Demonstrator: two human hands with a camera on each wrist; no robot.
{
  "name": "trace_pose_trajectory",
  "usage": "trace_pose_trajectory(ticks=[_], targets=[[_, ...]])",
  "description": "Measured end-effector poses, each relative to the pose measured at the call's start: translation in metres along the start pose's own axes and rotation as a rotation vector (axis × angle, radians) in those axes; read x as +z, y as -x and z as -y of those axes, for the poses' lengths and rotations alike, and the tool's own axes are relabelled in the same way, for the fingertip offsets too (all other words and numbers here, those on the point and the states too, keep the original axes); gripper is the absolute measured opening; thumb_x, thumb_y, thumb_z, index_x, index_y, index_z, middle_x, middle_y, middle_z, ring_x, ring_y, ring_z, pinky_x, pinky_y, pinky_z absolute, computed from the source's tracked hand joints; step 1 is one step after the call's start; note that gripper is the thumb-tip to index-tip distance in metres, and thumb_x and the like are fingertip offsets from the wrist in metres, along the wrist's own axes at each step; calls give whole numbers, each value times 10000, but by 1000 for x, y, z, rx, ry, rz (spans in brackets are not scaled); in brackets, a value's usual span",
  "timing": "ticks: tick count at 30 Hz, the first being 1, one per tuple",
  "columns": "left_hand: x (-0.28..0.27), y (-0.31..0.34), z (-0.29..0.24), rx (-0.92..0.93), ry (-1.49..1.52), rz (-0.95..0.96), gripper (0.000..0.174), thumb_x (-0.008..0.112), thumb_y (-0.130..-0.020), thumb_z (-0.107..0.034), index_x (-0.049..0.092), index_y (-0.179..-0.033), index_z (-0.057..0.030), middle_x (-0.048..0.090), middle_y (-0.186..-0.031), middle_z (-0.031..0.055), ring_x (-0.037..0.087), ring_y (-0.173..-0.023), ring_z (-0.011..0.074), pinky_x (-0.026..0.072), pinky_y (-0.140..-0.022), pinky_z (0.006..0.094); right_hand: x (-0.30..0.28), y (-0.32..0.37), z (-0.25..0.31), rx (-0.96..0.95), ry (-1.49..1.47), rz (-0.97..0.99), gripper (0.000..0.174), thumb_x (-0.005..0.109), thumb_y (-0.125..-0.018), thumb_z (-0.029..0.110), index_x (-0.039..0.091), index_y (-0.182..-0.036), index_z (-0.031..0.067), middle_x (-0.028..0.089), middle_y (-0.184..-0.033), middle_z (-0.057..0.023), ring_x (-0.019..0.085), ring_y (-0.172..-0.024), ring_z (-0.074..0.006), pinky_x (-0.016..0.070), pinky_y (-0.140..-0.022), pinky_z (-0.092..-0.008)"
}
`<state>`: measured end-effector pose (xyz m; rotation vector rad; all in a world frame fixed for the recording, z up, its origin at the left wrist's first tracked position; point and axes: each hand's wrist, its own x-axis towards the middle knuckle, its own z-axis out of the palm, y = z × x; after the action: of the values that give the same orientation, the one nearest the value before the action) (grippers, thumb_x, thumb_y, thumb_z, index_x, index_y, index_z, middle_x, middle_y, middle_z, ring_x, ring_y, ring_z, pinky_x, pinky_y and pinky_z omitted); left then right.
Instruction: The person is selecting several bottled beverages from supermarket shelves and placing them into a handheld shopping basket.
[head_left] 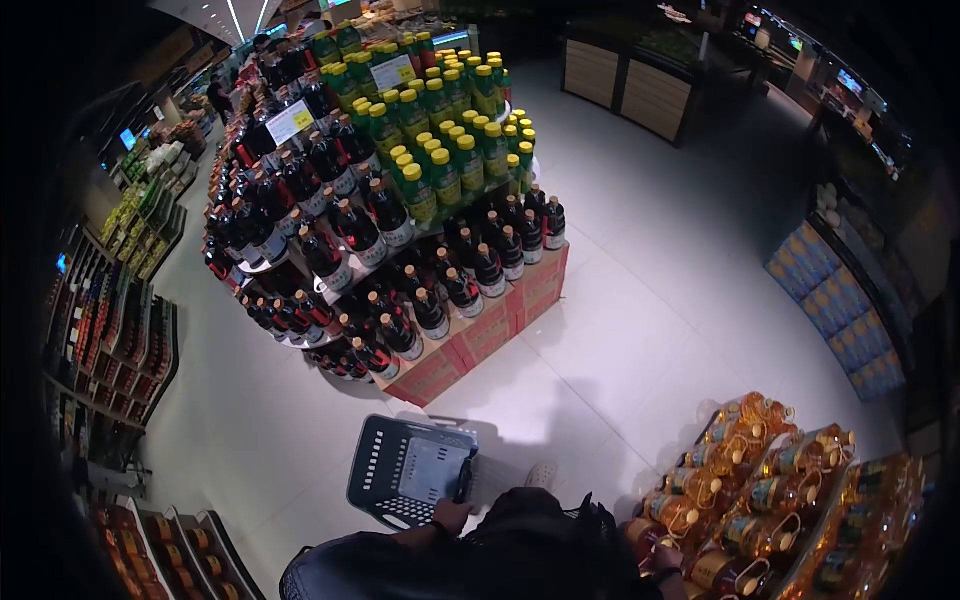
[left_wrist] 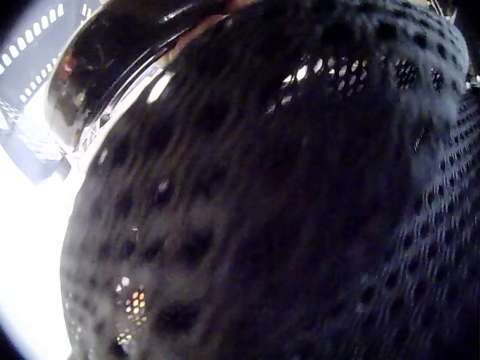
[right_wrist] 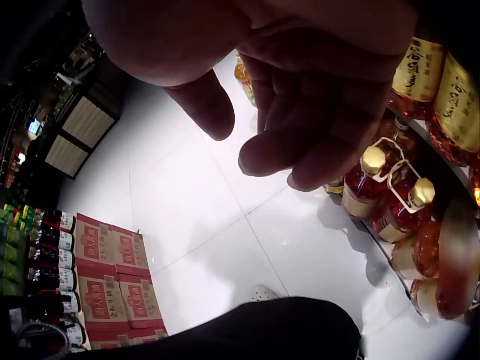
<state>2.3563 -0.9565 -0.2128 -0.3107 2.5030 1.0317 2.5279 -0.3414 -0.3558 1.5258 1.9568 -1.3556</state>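
My left hand point(head_left: 452, 515) grips the handle point(head_left: 464, 480) of a dark grey shopping basket point(head_left: 370, 455) with slotted sides, which hangs tilted in front of my legs. In the left wrist view, dark perforated fabric point(left_wrist: 247, 202) fills most of the picture and hides that hand; a slotted basket wall point(left_wrist: 30, 49) shows at the corner. My right hand point(right_wrist: 300, 97) reaches beside the oil bottles, its fingers loosely bent and nothing between them and the thumb. Below and right of its fingertips stand reddish bottles with gold caps and white carrying loops point(right_wrist: 397, 202).
A tiered display of dark bottles point(head_left: 360, 230) and green, yellow-capped bottles point(head_left: 440, 190) stands ahead on red-brown cartons point(head_left: 490, 335). Rows of golden oil bottles point(head_left: 760, 480) fill the right side. Shelves point(head_left: 110, 340) line the left. Pale tiled floor point(head_left: 620, 330) lies between.
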Motion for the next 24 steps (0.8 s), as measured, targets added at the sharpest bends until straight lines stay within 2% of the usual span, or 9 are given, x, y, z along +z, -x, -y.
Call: trace_pose_trajectory(ticks=[2, 4, 5, 6, 8, 11, 12, 17, 24], targets=[[13, -14, -32, -67, 102, -95, 382, 727, -754, -287, 673, -737, 91, 671, -657, 196, 674, -584, 279, 508, -540, 430, -38, -24, 41, -790, 1057, 210, 204, 641, -871, 178, 662, -1002, 23, 664, -733, -163, 677, -600, -305, 543, -481, -447], [19, -37, -67, -41, 171, -162, 366, 726, -751, -283, 658, -707, 74, 655, -632, 169, 655, -554, 267, 499, -521, 423, -33, -43, 96, -510, 1207, 203, 237, 612, -898, 344, 747, -1037, 207, 740, -1040, -84, 711, -931, -278, 573, -782, -430], [32, -41, -86, -18, 245, -190, 353, 726, -749, -278, 643, -677, 58, 639, -607, 143, 636, -524, 254, 490, -501, 416, -48, -46, 136, -536, 1224, 209, 237, 612, -898, 344, 747, -1037, 207, 740, -1040, -84, 711, -931, -278, 573, -782, -430], [26, -42, -134, -31, 257, -214, 353, 726, -749, -278, 643, -677, 58, 639, -607, 143, 636, -524, 254, 490, -501, 416, -57, -62, 165, -538, 1179, 225, 230, 606, -902, 347, 737, -1022, 201, 727, -1016, -84, 698, -908, -277, 563, -766, -430], [7, -48, -227, -620, 431, -124, 310, 692, -797, -270, 685, -871, 32, 687, -771, 186, 693, -718, 274, 533, -657, 436, -73, -91, 219, -542, 1090, 260, 222, 596, -909, 355, 716, -992, 188, 700, -967, -85, 670, -862, -274, 542, -733, -428], [88, -102, -199, -476, 646, -320, 321, 707, -768, -259, 622, -656, 29, 591, -573, 72, 576, -476, 195, 445, -456, 378, -112, -143, 304, -557, 979, 309, 227, 579, -919, 367, 685, -946, 168, 660, -894, -86, 629, -793, -271, 510, -683, -426], [55, -82, -284, -596, 602, -349, 324, 717, -776, -265, 629, -656, 23, 593, -588, 79, 566, -481, 187, 442, -457, 374, -125, -165, 331, -563, 946, 325, 233, 574, -923, 371, 674, -931, 162, 647, -869, -86, 615, -770, -270, 499, -667, -425], [123, -128, -329, -739, 496, -331, 435, 751, -753, -298, 714, -944, 91, 725, -936, 228, 712, -884, 334, 531, -783, 400, -193, -299, 453, -580, 726, 393, 286, 547, -941, 391, 622, -856, 129, 580, -747, -87, 546, -656, -264, 446, -585, -421], [171, -174, -503, -828, 543, -339, 438, 749, -769, -283, 706, -1010, 80, 714, -993, 249, 702, -950, 356, 531, -805, 418, -259, -424, 549, -437, 332, 490, 401, 510, -966, 419, 550, -750, 83, 487, -576, -89, 449, -495, -256, 371, -470, -416]])
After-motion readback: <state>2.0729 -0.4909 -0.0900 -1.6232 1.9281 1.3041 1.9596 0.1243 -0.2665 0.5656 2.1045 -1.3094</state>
